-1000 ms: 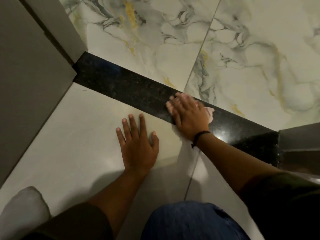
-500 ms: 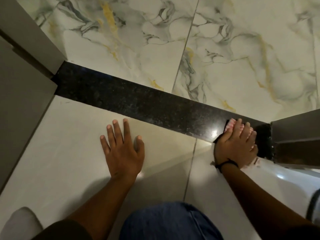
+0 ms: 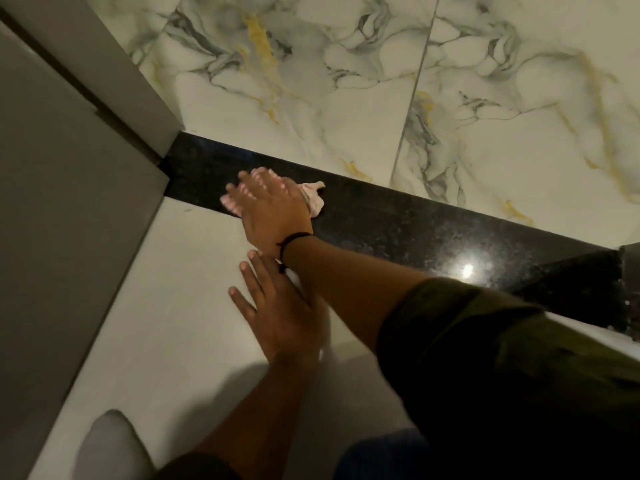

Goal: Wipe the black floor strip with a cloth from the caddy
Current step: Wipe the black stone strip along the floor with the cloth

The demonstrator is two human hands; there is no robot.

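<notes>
A black speckled floor strip (image 3: pixel 398 220) runs from the left door frame down to the right between marble tiles and plain pale tiles. My right hand (image 3: pixel 270 209) presses a pale pink cloth (image 3: pixel 313 197) flat on the strip's left part, near the door frame; the cloth bunches out past the fingers on the right. My left hand (image 3: pixel 277 313) lies flat on the pale tile just below, fingers spread, partly under my right forearm. No caddy is in view.
A grey door frame and wall (image 3: pixel 69 202) fill the left side. Another dark frame corner (image 3: pixel 630 265) stands at the strip's right end. White marble tiles (image 3: pixel 485 98) lie beyond the strip. A pale rounded object (image 3: pixel 110 445) sits bottom left; a blue knee (image 3: pixel 374 455) is at bottom centre.
My right hand swept the cloth from the strip's middle to its right end, then back across to the left part near the door frame. The left hand stayed planted on the tile.
</notes>
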